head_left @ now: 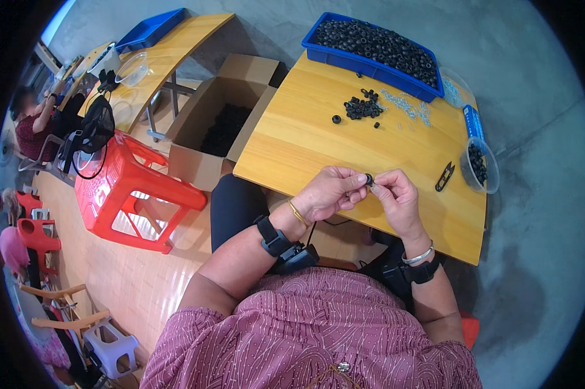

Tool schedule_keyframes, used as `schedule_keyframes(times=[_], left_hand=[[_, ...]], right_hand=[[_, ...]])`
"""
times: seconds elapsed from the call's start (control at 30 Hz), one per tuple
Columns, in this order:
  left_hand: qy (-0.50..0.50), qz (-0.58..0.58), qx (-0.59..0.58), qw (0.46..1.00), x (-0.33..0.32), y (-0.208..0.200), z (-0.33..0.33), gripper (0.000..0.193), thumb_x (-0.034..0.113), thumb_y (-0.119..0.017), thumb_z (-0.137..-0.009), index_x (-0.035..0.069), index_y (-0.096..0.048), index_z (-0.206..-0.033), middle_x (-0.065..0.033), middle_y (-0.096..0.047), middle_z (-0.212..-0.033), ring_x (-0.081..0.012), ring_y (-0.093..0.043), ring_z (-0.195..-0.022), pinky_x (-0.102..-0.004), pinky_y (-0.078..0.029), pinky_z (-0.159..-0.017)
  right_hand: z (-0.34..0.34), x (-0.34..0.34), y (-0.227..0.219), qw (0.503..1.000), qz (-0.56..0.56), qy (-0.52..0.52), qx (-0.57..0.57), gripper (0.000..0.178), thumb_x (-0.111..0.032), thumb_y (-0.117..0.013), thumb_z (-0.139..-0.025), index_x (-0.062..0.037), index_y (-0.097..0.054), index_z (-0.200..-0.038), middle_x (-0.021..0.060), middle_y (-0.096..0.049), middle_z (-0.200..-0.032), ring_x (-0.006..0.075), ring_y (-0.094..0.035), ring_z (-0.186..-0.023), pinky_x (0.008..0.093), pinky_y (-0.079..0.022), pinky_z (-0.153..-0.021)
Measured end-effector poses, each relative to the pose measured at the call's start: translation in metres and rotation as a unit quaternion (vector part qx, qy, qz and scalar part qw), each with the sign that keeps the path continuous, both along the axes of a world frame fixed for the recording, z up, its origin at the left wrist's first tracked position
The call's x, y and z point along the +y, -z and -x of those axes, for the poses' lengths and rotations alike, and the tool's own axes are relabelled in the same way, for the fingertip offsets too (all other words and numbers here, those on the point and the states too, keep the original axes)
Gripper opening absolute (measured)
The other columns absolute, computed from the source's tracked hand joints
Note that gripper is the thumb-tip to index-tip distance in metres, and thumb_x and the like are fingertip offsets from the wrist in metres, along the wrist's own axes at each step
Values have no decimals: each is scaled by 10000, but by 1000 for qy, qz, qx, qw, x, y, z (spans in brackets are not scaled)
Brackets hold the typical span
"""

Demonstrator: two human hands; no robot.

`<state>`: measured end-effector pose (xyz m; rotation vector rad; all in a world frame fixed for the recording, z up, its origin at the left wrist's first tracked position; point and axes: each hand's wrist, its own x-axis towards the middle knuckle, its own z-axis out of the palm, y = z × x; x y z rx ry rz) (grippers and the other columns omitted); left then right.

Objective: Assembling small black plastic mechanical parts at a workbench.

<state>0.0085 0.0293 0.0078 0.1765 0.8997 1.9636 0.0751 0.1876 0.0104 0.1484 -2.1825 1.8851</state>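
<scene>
Over the near edge of the wooden table my left hand [332, 193] pinches a small black ring-like piece [369, 179] between thumb and fingertips. My right hand [396, 196] meets it from the other side, fingers closed at the same piece; whether something tiny sits between them is too small to tell. Farther up the table lies a loose pile of black round pieces [362, 107], with a scatter of small clear or pale bits [408, 107] beside it. Black thread snips [445, 176] rest to the right of my right hand.
A blue tray [309, 47] of black pieces stands at the table's far edge. A clear tub [493, 170] of black pieces sits at its right edge, near a blue box [473, 121]. Left are an open cardboard box [182, 139] and a red stool [111, 206]. Other people sit far left.
</scene>
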Motion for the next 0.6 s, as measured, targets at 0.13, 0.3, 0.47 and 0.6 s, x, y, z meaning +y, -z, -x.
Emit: schedule_keyframes(times=[0.13, 0.3, 0.47, 0.6], left_hand=[[1, 13, 10, 1000, 0, 0, 0, 165, 160, -522, -874, 6, -576, -846, -50, -572, -706, -59, -429, -513, -170, -293, -404], [52, 5, 39, 998, -3, 2, 4, 178, 182, -538, -867, 12, -570, -829, -37, -562, -681, -46, -391, -453, -164, -278, -380], [75, -17, 30, 997, -5, 4, 6, 185, 193, -539, -867, 13, -565, -835, -28, -557, -677, -38, -372, -453, -161, -280, -384], [80, -26, 27, 996, -5, 4, 6, 190, 198, -535, -870, 13, -561, -839, -27, -557, -680, -39, -372, -456, -160, -280, -383]], right_hand=[[1, 1, -1, 996, -49, -19, 65, 118, 55, -551, -781, -21, -488, -846, 29, -503, -816, 90, -492, -751, 216, -426, -698], [-4, 1, -21, 991, -124, -51, 16, 186, 33, -530, -778, -8, -508, -957, 64, -479, -836, 148, -491, -768, 252, -421, -708], [0, -3, -22, 975, -195, -87, 69, 270, -19, -519, -782, -3, -509, -1051, 105, -491, -849, 218, -503, -773, 290, -419, -714], [0, -3, -22, 973, -201, -75, 83, 239, -25, -514, -787, -4, -515, -1025, 116, -500, -866, 244, -508, -782, 306, -421, -717]])
